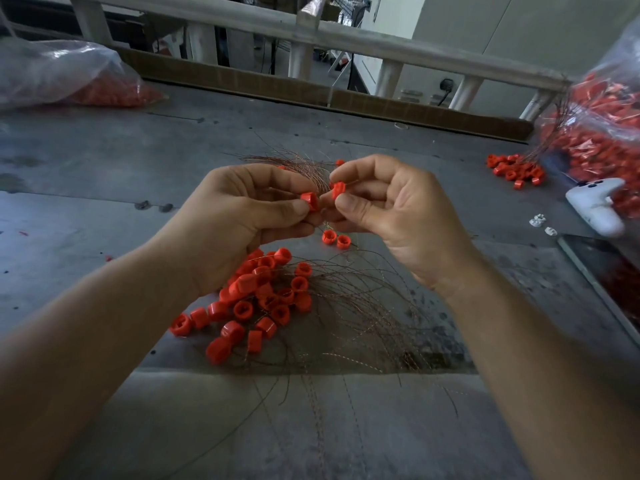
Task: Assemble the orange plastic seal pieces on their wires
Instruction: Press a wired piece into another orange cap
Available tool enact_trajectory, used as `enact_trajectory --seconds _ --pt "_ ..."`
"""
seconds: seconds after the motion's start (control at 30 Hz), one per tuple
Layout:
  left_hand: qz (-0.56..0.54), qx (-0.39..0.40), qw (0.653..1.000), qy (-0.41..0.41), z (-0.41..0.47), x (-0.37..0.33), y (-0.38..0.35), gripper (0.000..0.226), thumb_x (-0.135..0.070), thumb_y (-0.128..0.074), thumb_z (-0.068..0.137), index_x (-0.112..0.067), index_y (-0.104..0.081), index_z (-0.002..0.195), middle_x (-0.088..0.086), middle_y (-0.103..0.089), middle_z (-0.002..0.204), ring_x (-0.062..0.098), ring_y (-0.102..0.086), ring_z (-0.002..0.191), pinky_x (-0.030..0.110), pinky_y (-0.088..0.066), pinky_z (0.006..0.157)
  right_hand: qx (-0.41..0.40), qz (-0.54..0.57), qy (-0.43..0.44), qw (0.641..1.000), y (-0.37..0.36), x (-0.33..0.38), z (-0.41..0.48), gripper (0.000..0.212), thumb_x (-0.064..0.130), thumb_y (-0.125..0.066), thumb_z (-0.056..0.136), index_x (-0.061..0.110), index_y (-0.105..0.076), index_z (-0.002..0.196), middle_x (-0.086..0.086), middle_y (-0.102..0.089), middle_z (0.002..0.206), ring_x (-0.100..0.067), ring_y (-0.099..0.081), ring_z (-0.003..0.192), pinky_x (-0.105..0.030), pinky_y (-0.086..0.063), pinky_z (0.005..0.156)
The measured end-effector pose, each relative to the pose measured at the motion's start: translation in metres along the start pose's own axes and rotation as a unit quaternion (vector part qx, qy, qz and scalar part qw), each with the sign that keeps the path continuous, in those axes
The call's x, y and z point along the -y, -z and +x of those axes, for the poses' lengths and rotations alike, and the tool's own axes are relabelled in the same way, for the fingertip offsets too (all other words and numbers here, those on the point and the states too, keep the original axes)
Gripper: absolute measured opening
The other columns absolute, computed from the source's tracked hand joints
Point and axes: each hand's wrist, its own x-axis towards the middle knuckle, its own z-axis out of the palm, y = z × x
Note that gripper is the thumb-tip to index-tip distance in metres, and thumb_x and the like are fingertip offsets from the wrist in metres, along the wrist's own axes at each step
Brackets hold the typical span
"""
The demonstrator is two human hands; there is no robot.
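Orange cap (pixel 309 199) is pinched in my left hand (pixel 239 216), the insert piece (pixel 338 189) in my right hand (pixel 391 209), almost touching, not yet joined. A pile of seals (pixel 256 296) lies below on the table (pixel 104 209); I think much remains in the bags (pixel 602 133).

The heap of orange plastic seal caps on thin copper wires (pixel 263 296) lies mid-way across the grey tabletop (pixel 138 150). Just behind the heap sit two loose orange caps (pixel 336 239). Above those, the left hand (pixel 239 216) and the right hand (pixel 391 206) meet, their fingers pinching the left-hand cap (pixel 309 199) and the right-hand cap (pixel 338 189). Behind the heap fans a bundle of bare wires (pixel 304 164). Far behind and left of it lies a clear plastic bag of caps (pixel 62 77). Far right of it are a second clear bag (pixel 602 133), a small cap cluster (pixel 516 169) and a white plastic controller (pixel 597 204).
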Motion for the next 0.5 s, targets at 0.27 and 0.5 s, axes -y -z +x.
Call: enact_trajectory --seconds 0.27,0.5 --pt "0.014 -0.009 1.000 -0.006 -0.0010 -0.0009 0.0004 0.019 -0.005 -0.061 0.057 -0.008 -0.066 0.075 0.009 -0.071 0.070 0.016 -0.070 0.068 0.018 -0.054 0.060 -0.004 -0.014 0.014 1.000 -0.0027 -0.0016 0.0000 0.025 -0.001 -0.066 0.077 0.022 -0.065 0.088 -0.004 -0.067 0.083 -0.017 -0.068 0.077 -0.034 -0.058 0.072" --pt "0.033 -0.023 0.999 -0.009 -0.0021 -0.0017 -0.0020 0.021 -0.005 -0.061 0.057 -0.006 -0.065 0.077 0.007 -0.070 0.065 0.015 -0.068 0.062 0.018 -0.054 0.059 -0.018 -0.037 0.045 0.998 -0.0095 -0.0002 -0.0018 0.026 -0.001 -0.069 0.074 0.022 -0.064 0.085 0.009 -0.066 0.078 -0.004 -0.065 0.073 -0.026 -0.057 0.065"
